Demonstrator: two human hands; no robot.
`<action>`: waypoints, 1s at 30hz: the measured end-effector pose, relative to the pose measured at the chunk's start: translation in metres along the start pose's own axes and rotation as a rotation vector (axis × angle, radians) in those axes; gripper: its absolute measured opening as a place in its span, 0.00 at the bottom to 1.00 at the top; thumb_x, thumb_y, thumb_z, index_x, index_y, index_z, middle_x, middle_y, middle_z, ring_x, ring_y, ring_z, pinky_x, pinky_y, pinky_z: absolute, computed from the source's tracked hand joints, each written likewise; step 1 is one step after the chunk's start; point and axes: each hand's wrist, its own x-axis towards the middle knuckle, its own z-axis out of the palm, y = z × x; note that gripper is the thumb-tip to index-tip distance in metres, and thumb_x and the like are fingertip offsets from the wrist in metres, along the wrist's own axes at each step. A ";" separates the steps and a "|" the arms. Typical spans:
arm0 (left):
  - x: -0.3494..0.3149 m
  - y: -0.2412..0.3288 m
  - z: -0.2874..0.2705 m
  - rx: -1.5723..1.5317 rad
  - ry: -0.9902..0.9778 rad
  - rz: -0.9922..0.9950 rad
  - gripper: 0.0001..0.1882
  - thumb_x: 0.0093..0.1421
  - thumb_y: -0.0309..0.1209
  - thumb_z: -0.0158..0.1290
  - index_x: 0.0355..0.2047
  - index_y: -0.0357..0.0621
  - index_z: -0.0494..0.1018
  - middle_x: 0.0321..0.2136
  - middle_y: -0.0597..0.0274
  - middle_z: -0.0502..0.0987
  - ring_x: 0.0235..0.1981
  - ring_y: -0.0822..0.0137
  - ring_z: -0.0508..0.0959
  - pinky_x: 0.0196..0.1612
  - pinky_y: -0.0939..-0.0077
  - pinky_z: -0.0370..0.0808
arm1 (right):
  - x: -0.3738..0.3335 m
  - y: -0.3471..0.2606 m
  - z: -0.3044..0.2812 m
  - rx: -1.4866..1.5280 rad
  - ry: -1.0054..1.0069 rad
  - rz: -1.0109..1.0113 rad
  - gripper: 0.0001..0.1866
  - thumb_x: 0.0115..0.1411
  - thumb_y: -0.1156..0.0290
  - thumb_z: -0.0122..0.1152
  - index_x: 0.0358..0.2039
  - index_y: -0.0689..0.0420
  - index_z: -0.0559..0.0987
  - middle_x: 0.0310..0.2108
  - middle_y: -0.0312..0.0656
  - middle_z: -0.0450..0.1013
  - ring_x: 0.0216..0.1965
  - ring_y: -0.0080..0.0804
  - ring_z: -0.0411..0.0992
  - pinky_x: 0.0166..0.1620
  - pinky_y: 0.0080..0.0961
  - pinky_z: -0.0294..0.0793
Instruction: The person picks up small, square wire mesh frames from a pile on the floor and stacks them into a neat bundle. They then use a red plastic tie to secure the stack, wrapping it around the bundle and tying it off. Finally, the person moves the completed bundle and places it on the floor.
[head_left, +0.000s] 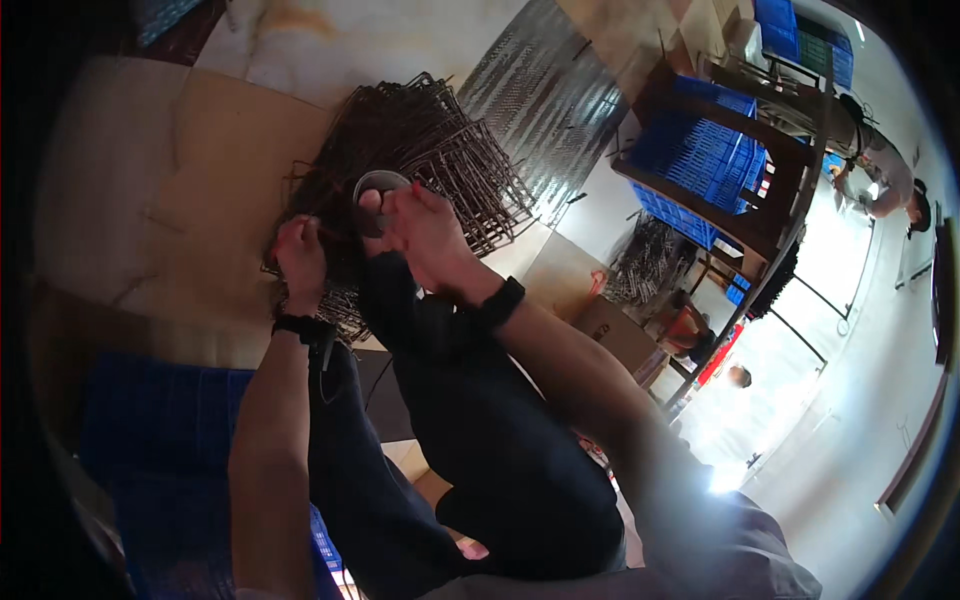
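A heap of dark bent wire racks (420, 150) lies in front of my knees. At its near side my right hand (430, 235) is closed around a grey ring-shaped thing (383, 180), with fingers inside the ring. Whether it is a tape roll or a short tube I cannot tell. My left hand (302, 258) is at the heap's left edge, its fingers bent together. What they pinch, if anything, is lost in shadow. Red shows at the fingertips of both hands. Dark bands circle both wrists.
Flattened cardboard (230, 150) covers the floor at left; a perforated metal sheet (540, 95) lies beyond the heap. Blue crates (690, 150) stand in a dark frame at right, near another wire pile (650, 260). A blue crate (160, 430) sits lower left. People are farther right.
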 end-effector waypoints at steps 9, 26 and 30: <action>0.009 0.009 0.004 -0.057 0.027 0.070 0.04 0.57 0.26 0.52 0.28 0.40 0.74 0.33 0.57 0.77 0.40 0.54 0.75 0.46 0.63 0.71 | -0.018 -0.022 -0.005 -0.176 -0.106 0.091 0.09 0.69 0.71 0.40 0.33 0.59 0.68 0.20 0.32 0.55 0.21 0.24 0.61 0.33 0.27 0.69; 0.049 0.030 0.006 -0.040 -0.083 0.343 0.11 0.53 0.19 0.54 0.37 0.41 0.74 0.43 0.55 0.77 0.47 0.52 0.74 0.50 0.63 0.72 | -0.008 -0.058 0.016 0.118 -0.049 0.374 0.15 0.70 0.65 0.41 0.26 0.58 0.67 0.14 0.29 0.51 0.15 0.21 0.55 0.30 0.25 0.64; 0.057 0.028 0.002 -0.027 -0.285 0.304 0.16 0.57 0.19 0.48 0.46 0.42 0.72 0.48 0.53 0.74 0.49 0.52 0.73 0.53 0.64 0.71 | -0.009 -0.063 0.017 0.099 -0.074 0.359 0.15 0.69 0.66 0.42 0.26 0.58 0.67 0.13 0.29 0.52 0.15 0.20 0.54 0.29 0.24 0.64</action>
